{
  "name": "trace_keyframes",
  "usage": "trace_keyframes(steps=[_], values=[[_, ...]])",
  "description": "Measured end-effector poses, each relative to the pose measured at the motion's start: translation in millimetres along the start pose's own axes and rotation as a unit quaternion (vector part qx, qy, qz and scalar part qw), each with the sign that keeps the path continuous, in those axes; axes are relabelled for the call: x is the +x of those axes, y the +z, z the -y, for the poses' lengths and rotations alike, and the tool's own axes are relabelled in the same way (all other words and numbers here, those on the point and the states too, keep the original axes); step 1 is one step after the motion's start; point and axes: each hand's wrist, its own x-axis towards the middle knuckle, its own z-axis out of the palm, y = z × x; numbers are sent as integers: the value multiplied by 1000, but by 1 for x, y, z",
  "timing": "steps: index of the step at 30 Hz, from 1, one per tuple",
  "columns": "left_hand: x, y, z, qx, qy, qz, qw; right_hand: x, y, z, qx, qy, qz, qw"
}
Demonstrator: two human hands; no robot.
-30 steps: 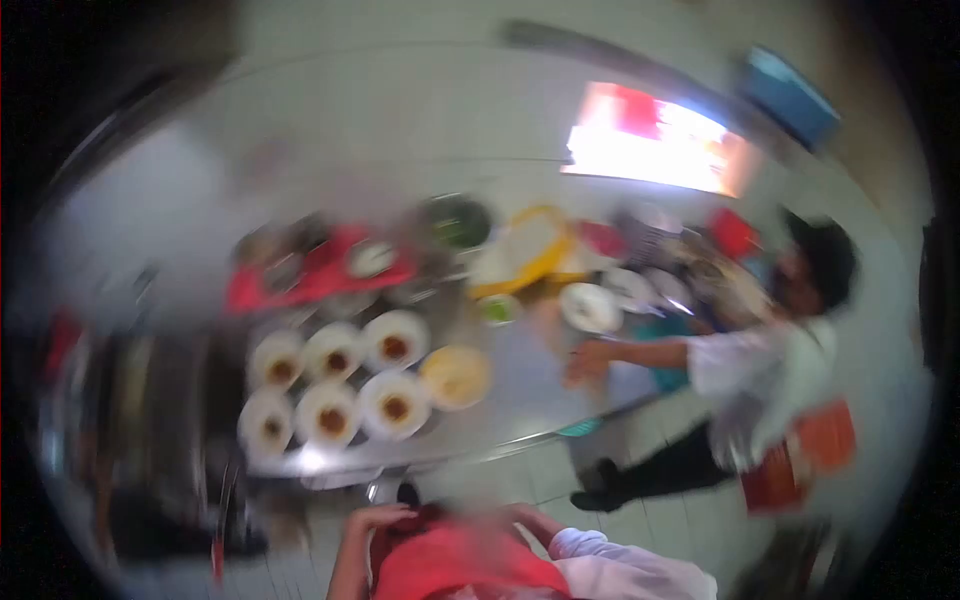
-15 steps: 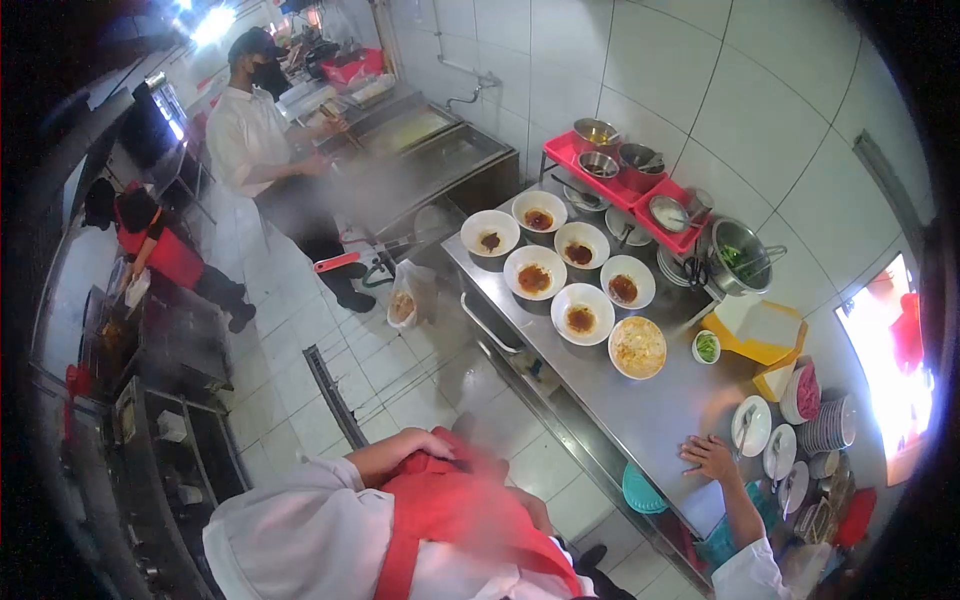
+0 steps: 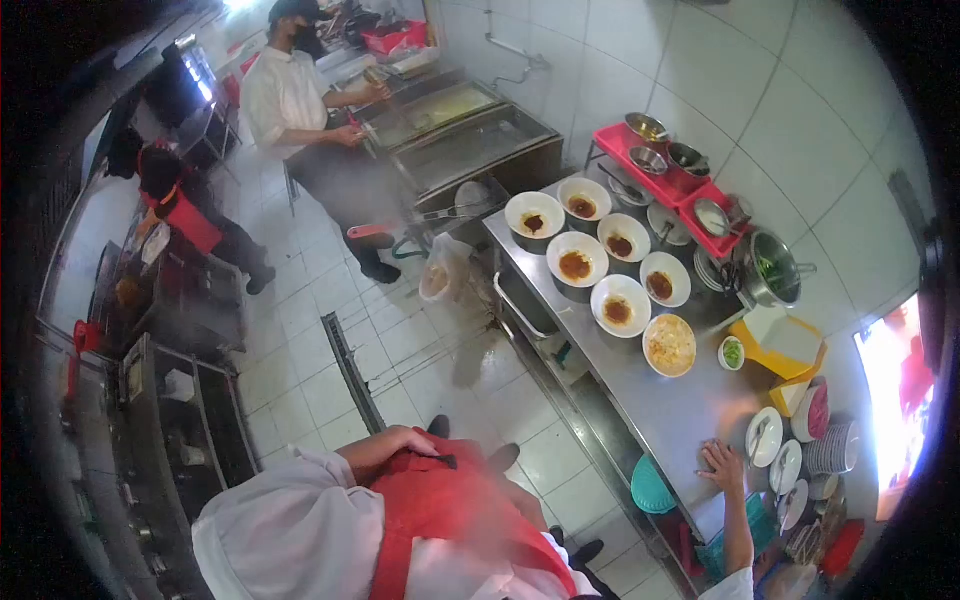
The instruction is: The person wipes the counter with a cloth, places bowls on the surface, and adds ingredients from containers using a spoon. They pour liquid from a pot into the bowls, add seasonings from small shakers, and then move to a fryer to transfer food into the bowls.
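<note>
My left hand [image 3: 412,441] rests against the red apron [image 3: 425,488] at my waist, its fingers lying on the cloth. On the bare right part of the steel table [image 3: 660,408], my right hand [image 3: 722,467] leans with its fingers spread, holding nothing. It is nearest to a white plate with a spoon [image 3: 764,437]. Several white bowls with dark sauce stand farther along the table, one of them a bowl [image 3: 617,306]. Beside them is a fuller bowl of orange-white food [image 3: 670,346], then a small bowl of chopped greens [image 3: 731,353].
Red trays [image 3: 650,165] hold metal pots along the wall. A yellow box [image 3: 780,342] and stacked plates [image 3: 832,447] stand right. One person [image 3: 285,100] works at steel basins [image 3: 475,150]; another person [image 3: 185,205] bends at far left. A plastic bag [image 3: 445,270] is on the floor.
The view has shifted, so the table and bowls appear farther right. The person by the basins has moved both hands apart. My hands remain at my waist and on the table.
</note>
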Motion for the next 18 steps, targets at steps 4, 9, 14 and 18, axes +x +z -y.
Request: trace_keyframes(steps=[4, 9, 14, 18], values=[[-17, -10, 39, -29, 3, -5, 1000, 17, 25, 25, -29, -9, 19, 999], [-45, -36, 100, -59, 16, 22, 998, 39, 71, 66, -70, -17, 17, 997], [-72, -87, 113, -75, -97, 172, 977, 56, 124, 123, -145, 2, -18, 989], [-75, -118, 173, -41, -45, 134, 989, 64, 170, 159, -208, 26, -11, 978]])
